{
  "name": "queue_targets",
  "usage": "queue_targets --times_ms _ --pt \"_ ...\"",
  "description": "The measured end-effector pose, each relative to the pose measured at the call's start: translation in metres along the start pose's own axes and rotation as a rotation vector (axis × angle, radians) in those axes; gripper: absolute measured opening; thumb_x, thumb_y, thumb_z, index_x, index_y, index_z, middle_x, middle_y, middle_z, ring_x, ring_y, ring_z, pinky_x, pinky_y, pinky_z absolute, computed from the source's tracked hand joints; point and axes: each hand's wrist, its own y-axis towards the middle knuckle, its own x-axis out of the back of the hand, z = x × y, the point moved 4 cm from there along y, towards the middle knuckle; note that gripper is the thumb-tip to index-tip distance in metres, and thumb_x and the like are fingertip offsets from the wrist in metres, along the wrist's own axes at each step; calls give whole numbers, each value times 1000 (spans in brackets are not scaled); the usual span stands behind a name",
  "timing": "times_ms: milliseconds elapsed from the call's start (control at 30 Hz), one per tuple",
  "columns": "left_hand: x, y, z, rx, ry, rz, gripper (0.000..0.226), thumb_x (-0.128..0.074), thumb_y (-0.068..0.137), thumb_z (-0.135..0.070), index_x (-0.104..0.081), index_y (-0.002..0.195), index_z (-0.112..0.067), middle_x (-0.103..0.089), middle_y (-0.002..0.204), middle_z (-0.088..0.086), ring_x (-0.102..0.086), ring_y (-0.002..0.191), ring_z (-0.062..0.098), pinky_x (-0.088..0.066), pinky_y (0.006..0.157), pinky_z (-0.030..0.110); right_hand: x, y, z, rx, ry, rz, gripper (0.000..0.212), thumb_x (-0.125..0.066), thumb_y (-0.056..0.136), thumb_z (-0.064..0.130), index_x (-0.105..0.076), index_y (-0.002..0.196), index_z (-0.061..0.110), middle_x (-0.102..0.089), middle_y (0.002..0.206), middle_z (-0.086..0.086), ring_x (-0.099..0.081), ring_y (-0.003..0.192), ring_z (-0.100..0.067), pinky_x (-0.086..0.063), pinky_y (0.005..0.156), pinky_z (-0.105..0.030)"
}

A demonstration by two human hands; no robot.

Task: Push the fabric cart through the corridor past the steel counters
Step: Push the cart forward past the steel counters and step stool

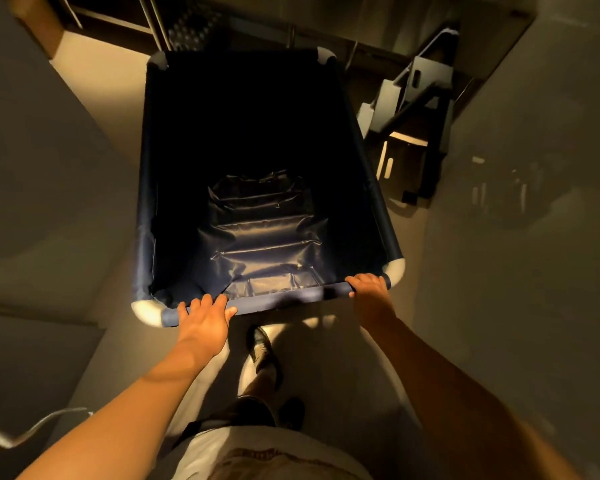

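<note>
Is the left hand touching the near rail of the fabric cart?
Touching. The head view shows the left hand resting on the near rail of the fabric cart, its fingers curling over the top.

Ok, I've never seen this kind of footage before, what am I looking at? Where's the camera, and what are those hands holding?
The camera sits on a person's head and looks down, so no machine: these are bare arms. The left hand and right hand both grip the near rail of a dark blue fabric cart. It looks empty, though its far end is too dark to tell. Grey counters flank it on both sides, with pale floor and one shoe below.
</note>
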Motion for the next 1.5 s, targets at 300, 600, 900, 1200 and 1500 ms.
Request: queue_targets --times_ms 300,600,900,1200,1500 --pt "39 68 -9 20 -27 -20 36 -39 100 -49 -53 119 -22 -61 110 7 -59 106 33 -37 105 55 53 81 2 -49 200 -34 41 -48 105 8 -55 145 14 -54 147 -6 -48 139 -23 -31 122 -34" --pt "85 136 -11 -66 141 136 43 -53 93 -37 -44 134 -42 -40 146 -2 -42 133 32 -34 106 55 97 169 13 -48 194 -16 44 -51 104 9 -52 147 17 -53 149 -4 -44 143 -25 -31 123 -39" --pt "126 201 -5 17 66 121 38 -34 102 -43 -42 139 -44 -44 145 -3 -44 133 28 -34 108 52 140 247 25 21 163 -7 48 -48 103 1 -54 147 18 -55 148 -7 -49 140 -28 -38 117 -37" --pt "140 278 15 232 -158 72 50 -21 101 -55 -44 140 -35 -54 136 4 -47 129 33 -25 118 57 178 342 27 201 155 75 46 -47 107 15 -45 152 18 -45 158 -3 -41 147 -22 -30 121 -30" --pt "188 336 6 447 -314 -20 39 -38 100 -38 -50 138 -39 -56 137 0 -38 138 31 -19 118 64 220 425 39 371 203 83 47 -52 105 10 -46 151 12 -48 152 -12 -44 145 -28 -40 117 -32"
